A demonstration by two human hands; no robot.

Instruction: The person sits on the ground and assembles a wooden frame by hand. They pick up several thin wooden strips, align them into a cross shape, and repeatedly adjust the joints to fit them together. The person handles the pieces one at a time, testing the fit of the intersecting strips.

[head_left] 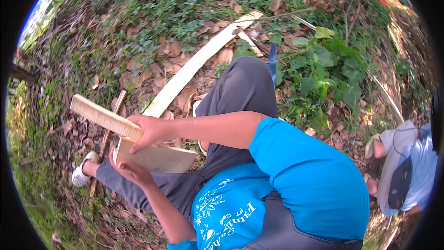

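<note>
My right hand is closed around a short, pale wooden board, whose narrow face shows rough ribbed marks. This board points out to the left, away from my fingers. Just below it, a second, wider piece of pale wood lies over my lower leg. My left hand grips the left end of that wider piece, with its fingers partly behind the wood. The two pieces meet under my right hand; whether they are joined cannot be made out.
A long pale plank lies on leaf litter beyond my hands. A blue flat strip stands by my raised knee. Thin sticks lie to the left, leafy plants grow ahead, and another person sits at right.
</note>
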